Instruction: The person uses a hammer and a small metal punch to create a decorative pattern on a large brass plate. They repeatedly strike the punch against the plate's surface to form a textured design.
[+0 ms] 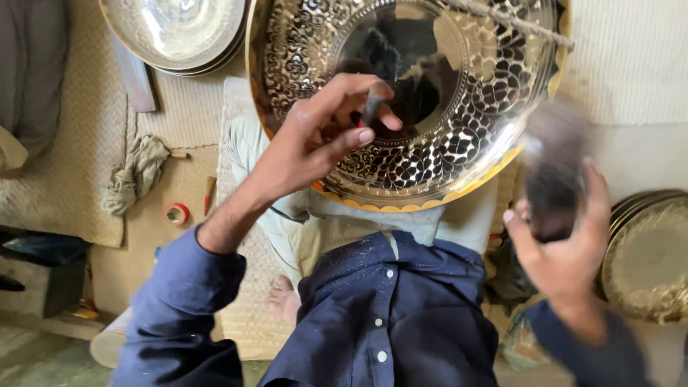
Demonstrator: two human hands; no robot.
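Head view: a large round brass tray with a pierced and engraved floral band and a scalloped yellow rim [430, 143] rests tilted on the person's lap, filling the frame from twelve to three o'clock. The left hand [315, 140] reaches in from seven o'clock, and its grip is closed on a short dark metal chisel [372, 106], pinched between thumb and fingers with the tip set against the tray's plain polished centre, just inside the patterned band. The right hand [566, 244] sits at four o'clock, well apart from the tray face, its grip wrapped around a dark hammer [555, 168] that is blurred; the head shape is hard to tell.

To do this step well, I judge the chisel should stand steady and at a constant lean, the left fingers braced on the tray so the tip does not skate across the polished centre. Blows should be light and even, landing square on the chisel top, clear of the thumb.

At eleven o'clock lies a stack of plain silvery round trays [175, 32], at three o'clock more brass trays [645, 258], and at nine o'clock, on the woven mat [64, 143], a crumpled grey rag [136, 175] and a small red tape roll [177, 213].
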